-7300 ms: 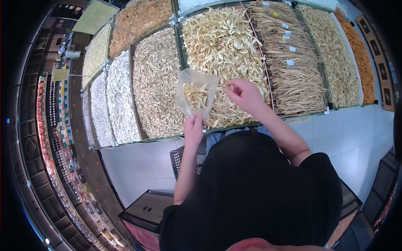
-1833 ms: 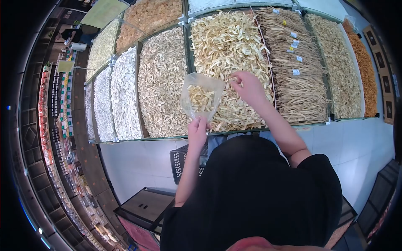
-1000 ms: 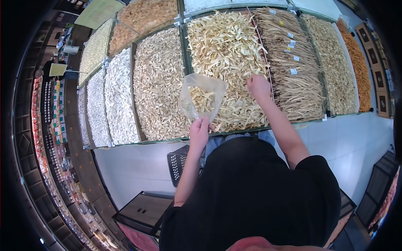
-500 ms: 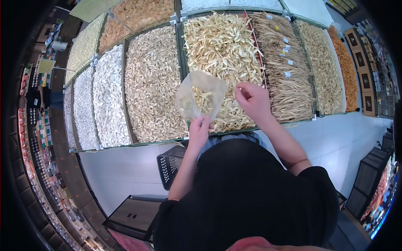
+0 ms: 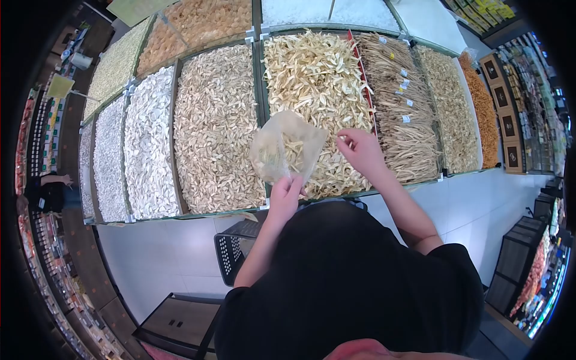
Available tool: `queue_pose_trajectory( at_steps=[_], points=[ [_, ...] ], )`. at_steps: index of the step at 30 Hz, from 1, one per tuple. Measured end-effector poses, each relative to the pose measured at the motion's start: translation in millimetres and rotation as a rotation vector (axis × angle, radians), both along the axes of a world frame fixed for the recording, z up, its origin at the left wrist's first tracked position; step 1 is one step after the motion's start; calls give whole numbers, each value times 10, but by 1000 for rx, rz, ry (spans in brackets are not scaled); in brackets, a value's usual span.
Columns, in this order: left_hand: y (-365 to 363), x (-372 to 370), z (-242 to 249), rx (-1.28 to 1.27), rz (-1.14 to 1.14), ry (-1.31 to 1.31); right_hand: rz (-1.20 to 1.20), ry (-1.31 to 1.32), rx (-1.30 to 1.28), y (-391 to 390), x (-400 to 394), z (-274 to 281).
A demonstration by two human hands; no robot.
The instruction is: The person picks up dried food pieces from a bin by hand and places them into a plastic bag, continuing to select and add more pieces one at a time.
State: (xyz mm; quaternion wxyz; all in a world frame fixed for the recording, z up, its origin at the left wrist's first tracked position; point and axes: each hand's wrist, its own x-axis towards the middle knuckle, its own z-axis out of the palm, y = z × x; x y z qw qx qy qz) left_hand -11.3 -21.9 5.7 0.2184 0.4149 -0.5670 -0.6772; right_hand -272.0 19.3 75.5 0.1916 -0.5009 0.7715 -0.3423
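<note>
My left hand (image 5: pixel 284 199) pinches the lower edge of a translucent plastic bag (image 5: pixel 269 151), whose mouth spreads toward my right hand. Pale yellow dried slices show inside the bag. It hangs close over a bin of the same long, curled dried slices (image 5: pixel 318 69). To the right of the bag, my right hand (image 5: pixel 363 155) is raised over the near right part of this bin. Its thumb and fingers are drawn together in a pinch, and I cannot tell whether a small piece is between them.
Left of the slices lie bins of beige dried pieces (image 5: pixel 219 126) and white flakes (image 5: pixel 149 132). Bundled dried stems (image 5: pixel 414 135) with labels lie right. A black basket (image 5: pixel 227 259) stands on the floor below. Another person (image 5: pixel 54 193) is at the far left.
The view has shifted a little, so the bins sit slightly lower and further left. Both hands keep nearly the same pose, the left still on the bag.
</note>
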Motion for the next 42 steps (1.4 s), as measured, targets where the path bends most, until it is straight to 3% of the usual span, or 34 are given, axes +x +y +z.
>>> queue_pose_trajectory(
  at_steps=[5, 6, 9, 15, 21, 29, 36, 39, 42],
  points=[
    [-42, -11, 13, -2, 5, 44, -236, 10, -22, 159, -613, -489],
    [-43, -20, 4, 2, 1, 45, -245, 56, 85, 158, -702, -516],
    [-69, -54, -60, 12, -6, 63, -183, 262, 213, 94, -830, -692],
    [-113, -109, -82, 21, -5, 45, 44, 476, 209, -301, -990, -1303],
    [-130, -117, -11, 34, 38, 60, 54, 565, 328, -484, -994, -1484],
    [-165, -119, 16, 36, 41, 51, -9, 559, -66, -316, -996, -1438],
    [-164, -122, -30, 30, 34, 54, -277, 164, -383, -238, -797, -998],
    [-153, -107, -53, -9, 39, 55, -265, -137, -557, -274, -437, -317],
    [-163, -105, 49, -6, 18, 19, -121, -216, -621, -235, -6, 378]
  ],
)
